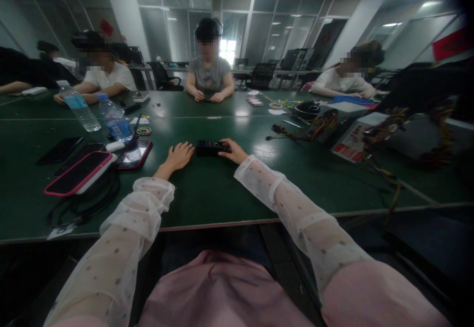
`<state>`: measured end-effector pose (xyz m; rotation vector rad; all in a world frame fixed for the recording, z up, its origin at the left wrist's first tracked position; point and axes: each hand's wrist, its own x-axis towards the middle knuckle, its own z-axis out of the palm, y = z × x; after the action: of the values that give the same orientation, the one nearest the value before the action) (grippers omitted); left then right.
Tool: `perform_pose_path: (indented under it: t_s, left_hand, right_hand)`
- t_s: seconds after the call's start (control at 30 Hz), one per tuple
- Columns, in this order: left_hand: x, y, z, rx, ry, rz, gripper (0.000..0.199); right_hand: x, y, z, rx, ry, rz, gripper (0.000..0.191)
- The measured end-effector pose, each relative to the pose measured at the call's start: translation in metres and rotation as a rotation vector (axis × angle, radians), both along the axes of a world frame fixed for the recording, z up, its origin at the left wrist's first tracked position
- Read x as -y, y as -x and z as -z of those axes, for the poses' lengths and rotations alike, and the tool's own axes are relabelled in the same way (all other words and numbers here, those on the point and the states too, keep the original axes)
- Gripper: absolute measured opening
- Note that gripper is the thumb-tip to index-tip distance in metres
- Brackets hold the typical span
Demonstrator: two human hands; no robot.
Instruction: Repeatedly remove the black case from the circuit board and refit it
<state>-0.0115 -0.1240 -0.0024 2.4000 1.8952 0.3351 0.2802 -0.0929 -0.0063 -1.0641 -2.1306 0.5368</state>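
On the table (207, 193), the right hand (234, 152) clasps the box (208, 148) by its right end; the left hand (179, 156), flat and empty just beside, seems well placed to steady it.

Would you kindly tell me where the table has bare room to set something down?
Bare patches lie between the black box and the table's near edge, and from the right hand across to the cables. It is crowded on the left, with phones and bottles, and on the far right, around those cables.
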Motion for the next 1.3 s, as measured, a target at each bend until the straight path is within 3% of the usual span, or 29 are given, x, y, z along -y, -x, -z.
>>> perform_pose_path:
  t_s: [0.63,1.3]
  left_hand:
    - [0.0012,-0.0003,-0.0002,-0.005,-0.013,0.005,0.064]
    - [0.0032,-0.0010,-0.0009,-0.068,-0.026,0.008,0.055]
  right_hand:
    - [-0.0007,0.0004,0.0027,-0.048,0.033,-0.011,0.065]
    - [-0.0035,0.0008,0.0040,-0.144,0.095,-0.045,0.057]
